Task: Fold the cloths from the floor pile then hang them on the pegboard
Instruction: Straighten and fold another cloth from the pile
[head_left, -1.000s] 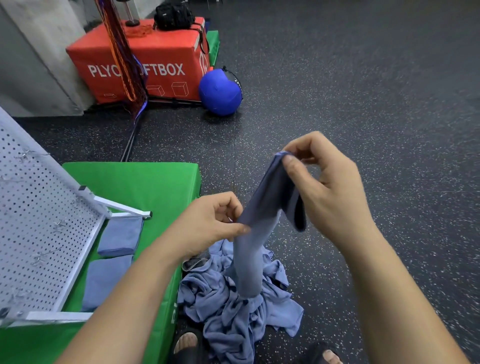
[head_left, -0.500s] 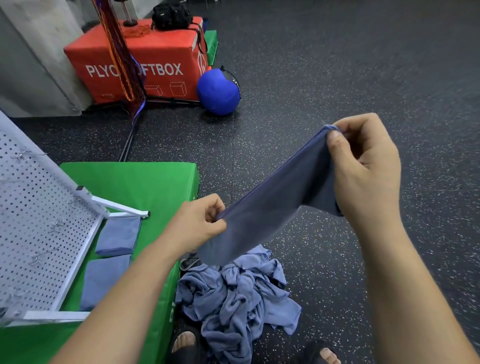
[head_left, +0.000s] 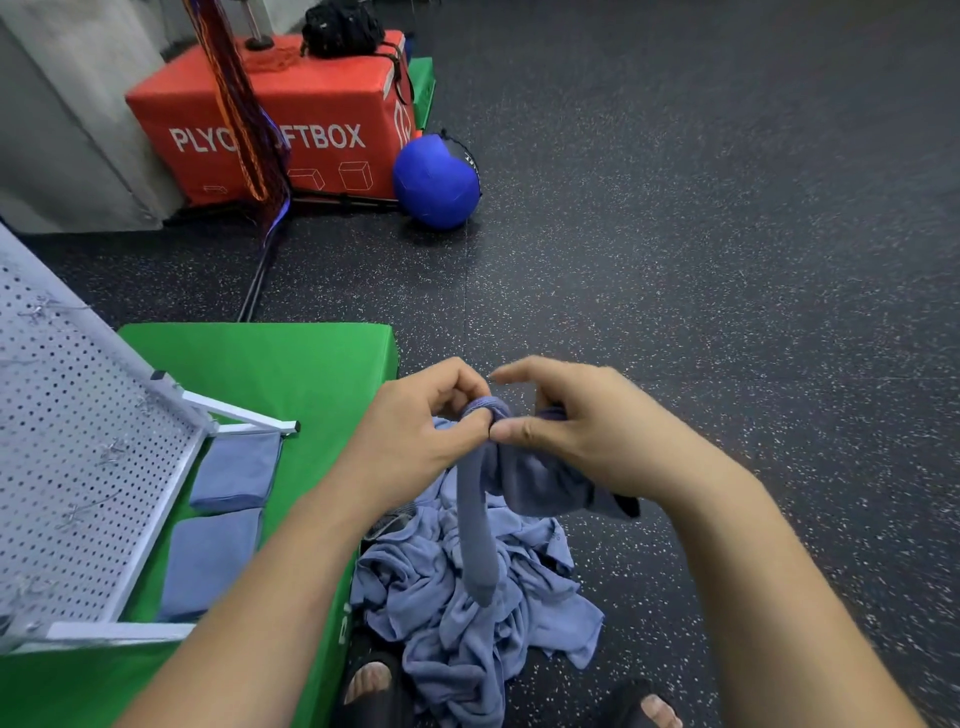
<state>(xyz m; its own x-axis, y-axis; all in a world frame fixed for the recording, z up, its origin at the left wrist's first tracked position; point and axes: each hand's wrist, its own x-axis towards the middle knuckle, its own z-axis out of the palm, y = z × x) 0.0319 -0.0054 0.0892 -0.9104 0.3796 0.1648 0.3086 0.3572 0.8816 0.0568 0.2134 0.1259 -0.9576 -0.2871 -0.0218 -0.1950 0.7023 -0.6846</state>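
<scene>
A blue-grey cloth (head_left: 524, 483) hangs doubled between my two hands above the floor pile (head_left: 467, 613) of crumpled blue cloths. My left hand (head_left: 415, 431) pinches its top edge between thumb and fingers. My right hand (head_left: 566, 426) meets it thumb to thumb and holds the other end of the same cloth, index finger stretched out. The white pegboard (head_left: 78, 467) with small metal hooks leans at the left on a green mat (head_left: 270, 374). Two folded blue cloths (head_left: 236, 470) lie on the mat beside the pegboard's frame.
A red plyo soft box (head_left: 291, 119) with a black bag on top and a blue ball (head_left: 436, 182) stand at the back left. A striped strap and a black stand leg hang in front of the box. My sandalled feet (head_left: 371, 686) flank the pile on the dark speckled floor.
My right hand has come down and left from its raised position, bringing its end of the cloth to my left hand. The stretched cloth now hangs doubled.
</scene>
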